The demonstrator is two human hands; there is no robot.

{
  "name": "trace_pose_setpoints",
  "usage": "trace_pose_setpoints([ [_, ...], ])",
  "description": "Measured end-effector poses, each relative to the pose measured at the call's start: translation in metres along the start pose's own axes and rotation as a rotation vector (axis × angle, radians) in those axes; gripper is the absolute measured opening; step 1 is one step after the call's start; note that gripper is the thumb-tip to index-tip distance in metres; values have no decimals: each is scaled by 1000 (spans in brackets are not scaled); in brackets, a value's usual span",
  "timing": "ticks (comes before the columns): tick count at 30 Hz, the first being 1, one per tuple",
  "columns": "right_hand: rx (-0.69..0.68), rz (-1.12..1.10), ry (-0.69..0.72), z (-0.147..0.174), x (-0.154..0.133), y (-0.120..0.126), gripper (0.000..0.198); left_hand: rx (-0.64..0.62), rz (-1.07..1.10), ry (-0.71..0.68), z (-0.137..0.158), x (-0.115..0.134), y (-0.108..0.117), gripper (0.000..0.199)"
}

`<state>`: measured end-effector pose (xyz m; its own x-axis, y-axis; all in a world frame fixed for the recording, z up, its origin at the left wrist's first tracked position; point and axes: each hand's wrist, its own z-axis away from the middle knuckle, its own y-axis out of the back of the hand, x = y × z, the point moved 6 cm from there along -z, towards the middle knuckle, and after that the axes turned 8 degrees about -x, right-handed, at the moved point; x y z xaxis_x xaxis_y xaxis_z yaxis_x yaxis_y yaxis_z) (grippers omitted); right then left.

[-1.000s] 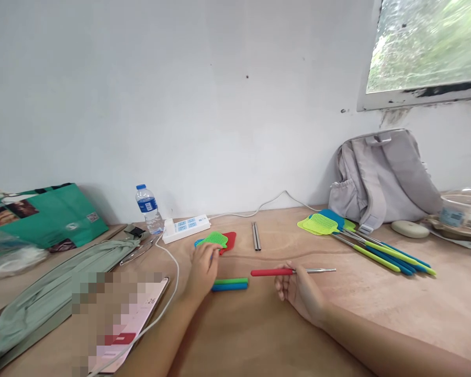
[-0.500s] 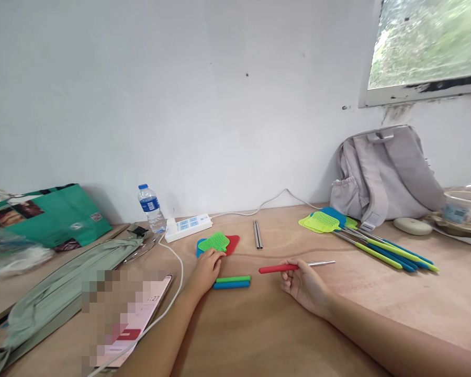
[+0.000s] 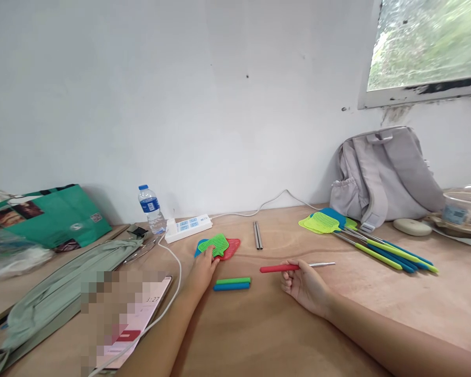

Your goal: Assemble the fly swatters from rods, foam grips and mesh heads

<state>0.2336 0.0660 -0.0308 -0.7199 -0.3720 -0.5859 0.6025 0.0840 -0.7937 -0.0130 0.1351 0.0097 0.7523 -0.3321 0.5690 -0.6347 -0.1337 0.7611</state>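
Observation:
My right hand (image 3: 306, 288) is closed around a red fly swatter handle (image 3: 277, 268) with a thin metal rod (image 3: 322, 264) sticking out to the right. My left hand (image 3: 203, 271) rests with its fingers stretched onto a green mesh swatter head (image 3: 216, 243). Under and beside that green head lie a red swatter head (image 3: 232, 249) and a blue swatter head (image 3: 199, 248), mostly covered. Just right of my left hand, a green handle (image 3: 233, 281) and a blue handle (image 3: 231, 287) lie side by side. Two metal rods (image 3: 258, 235) lie farther back.
Several assembled fly swatters (image 3: 371, 246) lie at the right, before a grey backpack (image 3: 380, 178). A power strip (image 3: 188, 226) and water bottle (image 3: 151, 209) stand by the wall. A white cable (image 3: 176, 293) crosses the phone (image 3: 135, 330) at left.
The fingers of my left hand have shifted slightly left over the swatter heads. The green head has turned a little and more of the red one shows. My right hand has stayed in place.

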Motion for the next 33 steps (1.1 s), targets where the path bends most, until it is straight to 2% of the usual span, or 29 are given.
trace_pose_setpoints([
  [8, -6, 2, -8, -1, -2, 2, 19, 200, 331, 79, 8, 1, 14, 21],
  [14, -19, 20, -14, -1, -2, 1, 18, 380, 783, 258, 9, -26, 12, 17],
  [16, -52, 33, -22, -2, -1, 0, 16, 419, 954, 302, 9, -30, 9, 9],
  [18, -87, 58, -31, -3, 0, -1, 17, 438, 1108, 328, 9, -28, 7, 10],
  [22, -132, 147, -15, -3, 1, -3, 30, 412, 1345, 354, 12, -14, 5, 17],
  [25, -241, 294, -48, -1, 5, -9, 41, 350, 1461, 372, 16, 1, 0, 20],
  [29, -411, 586, -155, 8, 16, -17, 42, 266, 1527, 393, 23, 18, -9, 18],
  [33, -529, 825, -200, 21, 23, -25, 42, 145, 1532, 383, 28, 33, -19, 7],
])
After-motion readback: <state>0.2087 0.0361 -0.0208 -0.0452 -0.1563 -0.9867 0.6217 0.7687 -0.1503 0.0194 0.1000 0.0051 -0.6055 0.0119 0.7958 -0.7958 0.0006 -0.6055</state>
